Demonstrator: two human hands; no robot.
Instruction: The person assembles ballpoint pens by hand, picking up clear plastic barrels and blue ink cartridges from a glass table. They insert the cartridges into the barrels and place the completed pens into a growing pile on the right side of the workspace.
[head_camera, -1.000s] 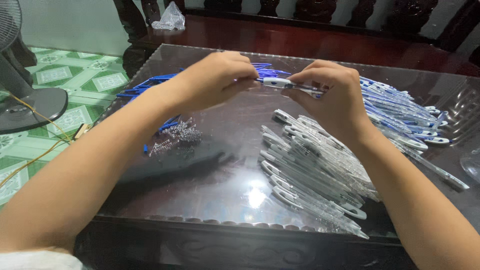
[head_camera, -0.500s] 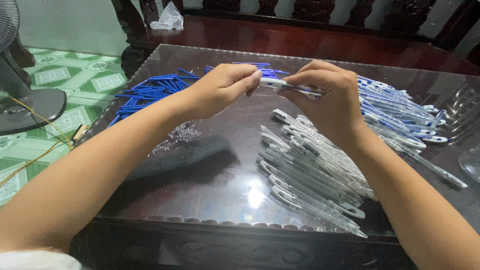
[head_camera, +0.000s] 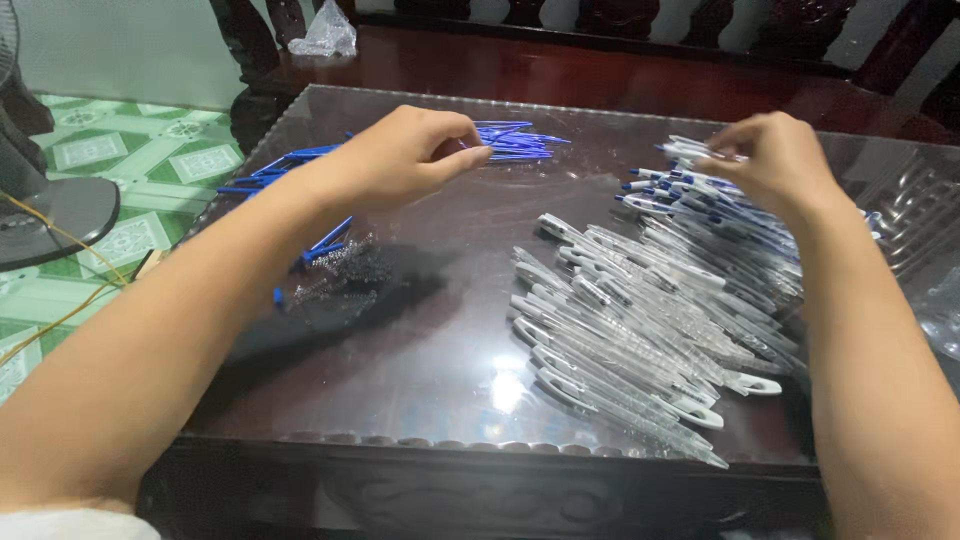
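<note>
Big change vs half a sec ago: the hands were together mid-table, both pinching one pen, and now they've split apart. Left hand (head_camera: 405, 155) has swung out toward the blue refills (head_camera: 505, 145) fanned at the far side of the glass tabletop (head_camera: 450, 340); right hand (head_camera: 775, 160) went over to the finished pens (head_camera: 690, 190) w/ blue tips at the far right.

Pose: left forearm runs diagonally up from the bottom-left corner, hand knuckles-up, fingers curled in w/ thumb and index tip pressed together right at the near ends of the refills. Can't tell if there's actually one pinched in there, too small. Right forearm comes up the right edge, wrist bent, fingers bunched downward onto the top of the finished pile, touching it; whether they're clamped on a pen or just resting, can't tell, the back of the hand covers it.

Clear pen barrels (head_camera: 620, 340) lie in a big heap between the arms, near edge. Little pile of springs (head_camera: 345, 275) sits by the left forearm, w/ more blue refills beyond it, partly hidden by that arm.
</note>
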